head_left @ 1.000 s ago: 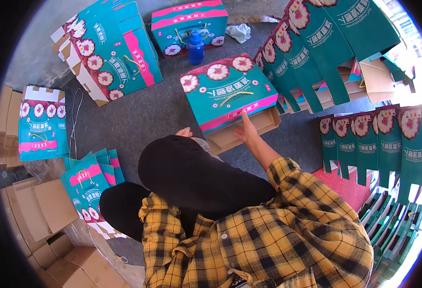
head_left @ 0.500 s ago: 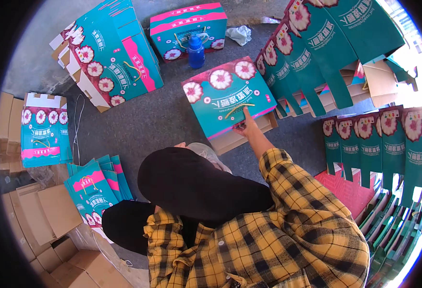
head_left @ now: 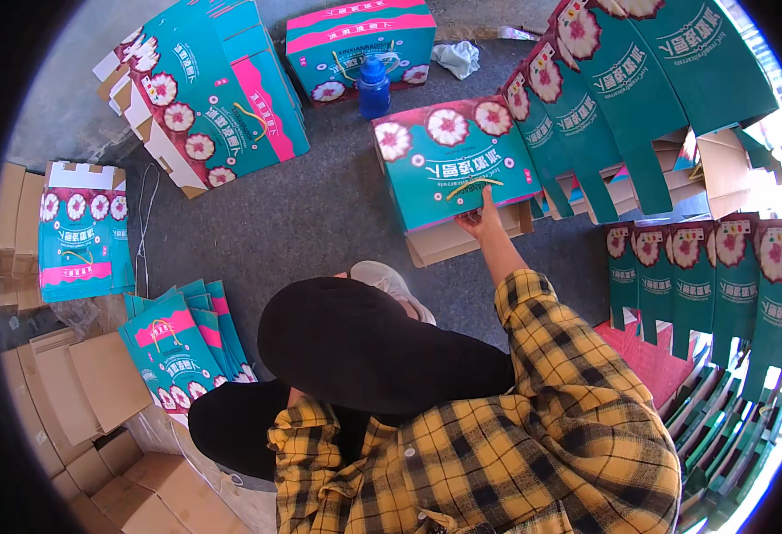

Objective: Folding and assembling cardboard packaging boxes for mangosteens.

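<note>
My right hand (head_left: 480,218) grips the near edge of a teal carton (head_left: 444,182) with a handle. Its thumb lies on top by the yellow cord handle (head_left: 474,187), and the other fingers go underneath, partly hidden. White-and-pink round slices are printed along the carton's far edge, and bare brown cardboard shows at its near side. The carton stands on the floor, close beside a row of upright teal cartons (head_left: 578,125). Of my left hand (head_left: 295,397) only a bit of skin shows between the plaid cuff and my dark-trousered leg; its fingers are hidden.
A blue bottle (head_left: 374,89) stands before another finished carton (head_left: 360,49), with crumpled white paper (head_left: 457,59) nearby. Flattened teal cartons (head_left: 222,98) lean at the far left; smaller stacks (head_left: 84,231) sit left. Brown boxes (head_left: 110,383) fill the lower left. More open cartons (head_left: 733,285) line the right.
My right hand has shifted the carton to the right and slightly away, closer to the row of upright cartons. The view has also moved a little, and more of my shoe shows.
</note>
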### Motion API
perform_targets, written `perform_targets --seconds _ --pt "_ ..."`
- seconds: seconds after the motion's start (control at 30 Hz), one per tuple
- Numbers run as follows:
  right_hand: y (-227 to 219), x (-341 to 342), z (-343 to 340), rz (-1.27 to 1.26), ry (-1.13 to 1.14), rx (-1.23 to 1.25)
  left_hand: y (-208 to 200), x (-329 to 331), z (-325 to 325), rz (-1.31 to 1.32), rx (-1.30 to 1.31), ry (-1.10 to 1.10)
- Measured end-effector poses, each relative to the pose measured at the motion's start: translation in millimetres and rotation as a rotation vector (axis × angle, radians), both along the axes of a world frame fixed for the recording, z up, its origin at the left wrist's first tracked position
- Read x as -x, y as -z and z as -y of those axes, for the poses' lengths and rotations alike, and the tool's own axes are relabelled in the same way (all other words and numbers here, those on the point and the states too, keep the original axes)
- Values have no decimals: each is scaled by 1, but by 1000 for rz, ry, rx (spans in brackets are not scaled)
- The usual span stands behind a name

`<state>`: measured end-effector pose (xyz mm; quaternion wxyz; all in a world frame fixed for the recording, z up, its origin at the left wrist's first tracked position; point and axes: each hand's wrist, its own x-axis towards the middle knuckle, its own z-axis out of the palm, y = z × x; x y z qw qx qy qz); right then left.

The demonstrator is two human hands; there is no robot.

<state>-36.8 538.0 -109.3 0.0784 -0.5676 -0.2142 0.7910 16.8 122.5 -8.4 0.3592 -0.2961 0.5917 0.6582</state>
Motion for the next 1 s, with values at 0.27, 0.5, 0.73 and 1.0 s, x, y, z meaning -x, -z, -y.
perform_targets --seconds 0.27,0.5,0.73,1.0 --pt "14 -6 -15 -123 -21 -32 0 -12 11 18 -1 -29" --pt "13 -12 -27 68 -181 -206 1 -18 18 27 -3 -48" --pt "7 -12 -18 35 -311 -268 1 -25 25 25 -4 -70" --pt "5 9 -19 137 -270 -229 -4 -36 36 12 -1 -100"
